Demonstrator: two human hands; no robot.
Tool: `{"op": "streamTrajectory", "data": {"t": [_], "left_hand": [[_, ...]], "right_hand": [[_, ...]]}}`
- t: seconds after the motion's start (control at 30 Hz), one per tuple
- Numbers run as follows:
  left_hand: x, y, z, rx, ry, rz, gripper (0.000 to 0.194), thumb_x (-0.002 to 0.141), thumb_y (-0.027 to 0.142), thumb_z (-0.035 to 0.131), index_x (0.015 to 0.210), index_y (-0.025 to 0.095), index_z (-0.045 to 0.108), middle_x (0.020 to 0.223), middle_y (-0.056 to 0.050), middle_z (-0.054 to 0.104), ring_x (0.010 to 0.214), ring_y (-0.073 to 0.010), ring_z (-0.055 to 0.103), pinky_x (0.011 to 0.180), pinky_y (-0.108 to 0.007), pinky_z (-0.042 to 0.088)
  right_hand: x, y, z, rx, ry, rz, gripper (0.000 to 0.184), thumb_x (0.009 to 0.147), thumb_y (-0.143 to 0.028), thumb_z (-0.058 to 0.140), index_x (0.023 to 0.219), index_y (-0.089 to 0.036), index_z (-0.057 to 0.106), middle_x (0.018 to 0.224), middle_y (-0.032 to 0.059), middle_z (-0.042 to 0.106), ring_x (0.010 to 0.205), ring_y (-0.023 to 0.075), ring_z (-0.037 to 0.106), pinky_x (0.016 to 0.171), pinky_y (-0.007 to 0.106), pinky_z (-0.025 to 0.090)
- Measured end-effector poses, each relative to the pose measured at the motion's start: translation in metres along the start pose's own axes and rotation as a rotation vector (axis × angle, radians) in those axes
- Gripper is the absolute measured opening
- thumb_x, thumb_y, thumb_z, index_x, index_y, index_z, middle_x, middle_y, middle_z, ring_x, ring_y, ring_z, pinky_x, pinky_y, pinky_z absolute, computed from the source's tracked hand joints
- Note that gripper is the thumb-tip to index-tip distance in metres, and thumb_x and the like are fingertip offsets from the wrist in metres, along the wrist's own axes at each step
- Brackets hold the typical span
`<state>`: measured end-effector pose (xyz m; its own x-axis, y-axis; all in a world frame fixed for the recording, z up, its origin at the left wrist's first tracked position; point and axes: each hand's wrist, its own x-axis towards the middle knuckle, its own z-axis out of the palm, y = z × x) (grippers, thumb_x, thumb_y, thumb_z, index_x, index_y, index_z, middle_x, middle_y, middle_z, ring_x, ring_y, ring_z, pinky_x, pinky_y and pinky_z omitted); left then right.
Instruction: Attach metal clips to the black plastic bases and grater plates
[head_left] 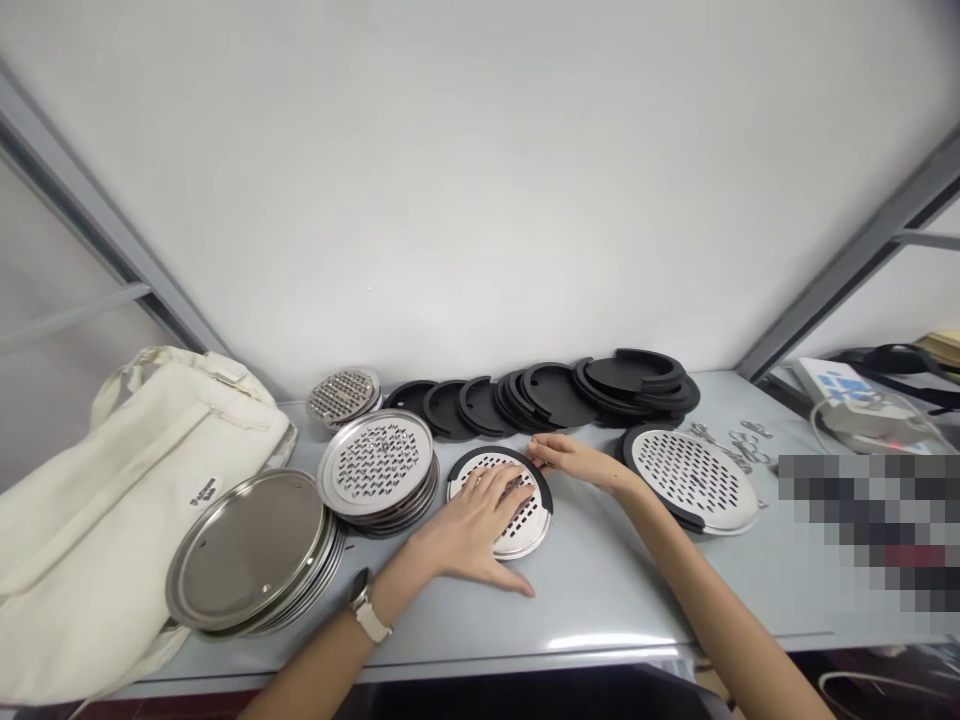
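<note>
A round metal grater plate (pixel 523 540) with a black rim piece (pixel 474 458) round its far side lies flat on the grey table. Spread across its slotted face is my left hand (pixel 480 515), fingers apart and thumb stretched towards me. At the rim's upper right edge, my right hand (pixel 574 460) has its fingertips pinched together. What they pinch, if anything, is too small to make out. To the right rests another grater plate (pixel 690 475) in a black rim, with small metal clips (pixel 746 445) beside it.
Stacked grater plates (pixel 375 465) and smooth metal discs (pixel 251 550) stand to the left, near a cream cloth bag (pixel 135 520). Behind are smaller grater plates (pixel 341 395) and a row of black round trays (pixel 559 395). A white box (pixel 855 395) is at far right.
</note>
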<state>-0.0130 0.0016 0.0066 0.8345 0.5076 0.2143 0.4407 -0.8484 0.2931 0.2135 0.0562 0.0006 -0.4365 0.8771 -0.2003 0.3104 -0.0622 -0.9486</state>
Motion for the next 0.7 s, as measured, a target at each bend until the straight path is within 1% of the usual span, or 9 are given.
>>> {"op": "streamTrajectory", "data": {"t": [0.1,0.2,0.27,0.37,0.43,0.53,0.6,0.7], "left_hand": [[0.000,-0.003,0.004,-0.008,-0.001,0.004,0.102,0.059,0.072,0.067,0.139,0.019,0.031,0.140,-0.016,0.035,0.131,-0.0348,0.030,0.109,-0.049,0.024],[0.001,-0.004,0.006,-0.031,-0.002,0.003,0.104,0.058,0.072,0.067,0.141,0.020,0.029,0.140,-0.015,0.035,0.130,-0.0352,0.031,0.109,-0.050,0.025],[0.001,-0.003,0.006,-0.040,-0.007,0.016,0.105,0.059,0.070,0.068,0.142,0.021,0.026,0.140,-0.015,0.035,0.130,-0.0350,0.031,0.109,-0.050,0.024],[0.001,0.000,0.006,-0.044,-0.006,0.040,0.103,0.061,0.065,0.070,0.143,0.021,0.025,0.140,-0.015,0.035,0.131,-0.0343,0.030,0.109,-0.049,0.024],[0.001,0.003,0.007,-0.040,0.007,0.050,0.099,0.062,0.059,0.072,0.142,0.021,0.026,0.140,-0.015,0.036,0.132,-0.0336,0.030,0.109,-0.049,0.024],[0.000,0.007,0.008,-0.017,0.043,0.071,0.088,0.066,0.047,0.072,0.139,0.021,0.030,0.139,-0.015,0.038,0.132,-0.0321,0.031,0.109,-0.048,0.026],[0.000,0.009,0.009,0.003,0.074,0.086,0.081,0.069,0.042,0.070,0.137,0.020,0.033,0.137,-0.015,0.039,0.130,-0.0322,0.034,0.107,-0.048,0.028],[0.000,0.011,0.014,0.050,0.117,0.093,0.072,0.068,0.034,0.068,0.132,0.018,0.040,0.132,-0.015,0.045,0.123,-0.0332,0.041,0.104,-0.048,0.033]], "right_hand": [[-0.007,-0.003,0.001,0.053,-0.072,0.023,0.042,0.079,-0.060,0.057,0.073,-0.019,0.052,0.073,-0.0025,0.051,0.072,0.0123,0.048,0.074,0.028,0.043],[-0.016,-0.007,0.001,0.133,-0.103,0.049,0.040,0.078,-0.058,0.060,0.075,-0.019,0.051,0.074,-0.0031,0.049,0.073,0.0115,0.046,0.075,0.027,0.042],[-0.022,-0.009,0.001,0.151,-0.104,0.043,0.039,0.079,-0.057,0.060,0.076,-0.019,0.052,0.076,-0.0028,0.048,0.075,0.0114,0.046,0.075,0.026,0.043],[-0.031,-0.010,0.002,0.118,-0.073,0.019,0.038,0.080,-0.056,0.060,0.077,-0.018,0.054,0.077,-0.0020,0.049,0.076,0.0115,0.046,0.072,0.025,0.043],[-0.035,-0.011,0.002,0.118,-0.055,0.010,0.038,0.079,-0.056,0.061,0.076,-0.018,0.056,0.076,-0.0016,0.050,0.075,0.0119,0.046,0.071,0.025,0.043],[-0.037,-0.010,0.002,0.124,-0.068,0.008,0.038,0.078,-0.055,0.062,0.073,-0.018,0.056,0.074,-0.0019,0.051,0.073,0.0118,0.047,0.069,0.025,0.045],[-0.036,-0.008,0.001,0.137,-0.077,0.017,0.038,0.078,-0.055,0.063,0.072,-0.018,0.057,0.072,-0.0021,0.051,0.071,0.0114,0.048,0.069,0.025,0.046],[-0.035,-0.005,-0.002,0.191,-0.075,0.028,0.038,0.076,-0.054,0.065,0.070,-0.016,0.058,0.070,-0.0021,0.052,0.070,0.0110,0.050,0.069,0.027,0.049]]}}
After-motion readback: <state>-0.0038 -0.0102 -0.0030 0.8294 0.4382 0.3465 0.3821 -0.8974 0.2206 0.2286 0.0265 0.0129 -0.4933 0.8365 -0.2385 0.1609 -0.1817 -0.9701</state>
